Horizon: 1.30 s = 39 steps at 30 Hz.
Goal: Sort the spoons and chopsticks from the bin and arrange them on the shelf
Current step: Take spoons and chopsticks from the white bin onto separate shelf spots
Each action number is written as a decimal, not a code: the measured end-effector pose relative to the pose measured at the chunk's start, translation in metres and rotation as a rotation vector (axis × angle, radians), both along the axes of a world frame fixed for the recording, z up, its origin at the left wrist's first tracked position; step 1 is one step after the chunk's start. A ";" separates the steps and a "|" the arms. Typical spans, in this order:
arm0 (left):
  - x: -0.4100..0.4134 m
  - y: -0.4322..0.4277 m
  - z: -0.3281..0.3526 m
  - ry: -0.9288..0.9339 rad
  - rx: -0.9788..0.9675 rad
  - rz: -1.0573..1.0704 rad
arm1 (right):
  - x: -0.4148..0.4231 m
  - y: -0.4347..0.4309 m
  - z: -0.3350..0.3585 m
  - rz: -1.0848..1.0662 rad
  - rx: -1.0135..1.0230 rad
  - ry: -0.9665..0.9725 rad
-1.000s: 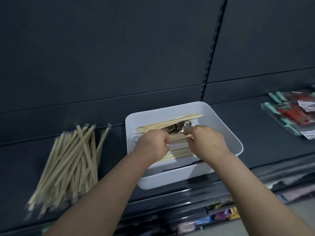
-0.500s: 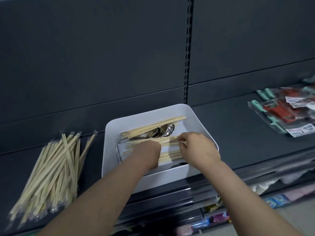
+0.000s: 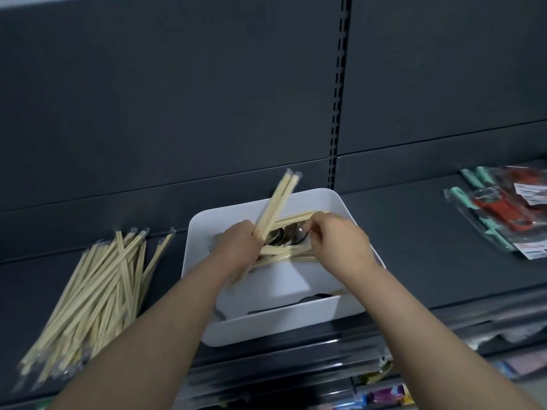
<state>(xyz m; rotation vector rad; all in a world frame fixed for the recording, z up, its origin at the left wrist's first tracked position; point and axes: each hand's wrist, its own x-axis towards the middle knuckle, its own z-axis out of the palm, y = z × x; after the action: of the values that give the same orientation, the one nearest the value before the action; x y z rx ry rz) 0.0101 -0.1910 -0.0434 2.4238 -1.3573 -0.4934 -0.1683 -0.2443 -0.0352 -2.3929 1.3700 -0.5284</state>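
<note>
A white bin [image 3: 296, 318] stands at the front edge of the dark shelf [image 3: 414, 247]. Wrapped wooden chopsticks and metal spoons [image 3: 284, 235] lie mixed inside it. My left hand [image 3: 236, 247] grips a pair of wrapped chopsticks [image 3: 278, 205] that points up and to the right, out of the bin. My right hand [image 3: 337, 244] pinches the ends of more chopsticks [image 3: 284, 253] lying flat across the bin. A large pile of wrapped chopsticks [image 3: 97, 297] lies on the shelf to the left of the bin.
Packaged goods with red and mint-green parts [image 3: 503, 211] lie on the shelf at the right. A slotted upright [image 3: 337, 113] runs down the dark back panel behind the bin. A lower shelf with small coloured packs [image 3: 384, 398] shows below.
My left hand has lifted a pair of chopsticks so it tilts up out of the bin. My right hand has shifted to the chopsticks lying across the bin.
</note>
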 end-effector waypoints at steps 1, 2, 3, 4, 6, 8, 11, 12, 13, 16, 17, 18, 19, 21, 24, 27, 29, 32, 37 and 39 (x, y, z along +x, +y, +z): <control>0.003 0.000 0.003 0.097 -0.079 0.071 | 0.008 -0.005 -0.003 0.063 0.057 0.099; 0.004 0.000 0.006 0.187 -0.156 0.126 | 0.017 -0.010 -0.007 0.125 0.099 0.177; 0.005 0.001 0.008 0.259 -0.226 0.165 | 0.025 -0.013 -0.010 0.175 0.122 0.235; 0.005 0.002 0.011 0.310 -0.276 0.192 | 0.033 -0.015 -0.015 0.212 0.126 0.284; 0.006 0.006 0.016 0.376 -0.341 0.225 | 0.043 -0.014 -0.021 0.258 0.108 0.397; 0.008 0.009 0.020 0.420 -0.376 0.245 | 0.046 -0.011 -0.026 0.264 0.082 0.534; 0.009 0.012 0.024 0.488 -0.420 0.272 | 0.043 -0.013 -0.029 0.212 0.060 0.655; 0.009 0.013 0.025 0.505 -0.436 0.276 | 0.042 -0.015 -0.029 0.200 0.050 0.652; 0.009 0.013 0.025 0.532 -0.460 0.281 | 0.040 -0.016 -0.027 0.188 0.039 0.625; 0.011 0.014 0.028 0.653 -0.586 0.332 | 0.037 -0.016 -0.010 0.103 0.064 0.443; 0.014 0.015 0.030 0.679 -0.640 0.361 | 0.037 -0.016 -0.004 0.067 0.104 0.354; 0.018 0.017 0.033 0.697 -0.684 0.390 | 0.038 -0.014 0.002 0.041 0.152 0.255; 0.022 0.019 0.036 0.713 -0.711 0.411 | 0.041 -0.011 0.009 0.032 0.192 0.159; 0.030 0.027 0.043 0.734 -0.715 0.417 | 0.055 0.000 0.021 0.071 0.216 0.026; 0.046 0.046 0.046 0.679 -0.677 0.409 | 0.085 0.025 0.034 0.152 0.183 -0.072; 0.070 0.077 0.044 0.531 -0.674 0.429 | 0.121 0.053 0.039 0.231 0.148 -0.104; 0.092 0.103 0.042 0.545 -0.692 0.489 | 0.146 0.073 0.039 0.284 0.163 -0.128; 0.126 0.144 0.033 0.647 -0.676 0.595 | 0.184 0.103 0.034 0.345 0.208 -0.133; 0.179 0.195 0.011 0.626 -0.340 0.581 | 0.238 0.139 0.010 0.362 0.243 0.008; 0.194 0.204 0.002 0.596 -0.234 0.546 | 0.251 0.149 -0.002 0.343 0.265 0.064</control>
<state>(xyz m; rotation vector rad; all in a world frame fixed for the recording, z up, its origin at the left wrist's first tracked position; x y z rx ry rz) 0.2045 0.0126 -0.0412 2.0806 -0.4555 -0.7668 0.0828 -0.0951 -0.0377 -2.3659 0.9509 -0.1677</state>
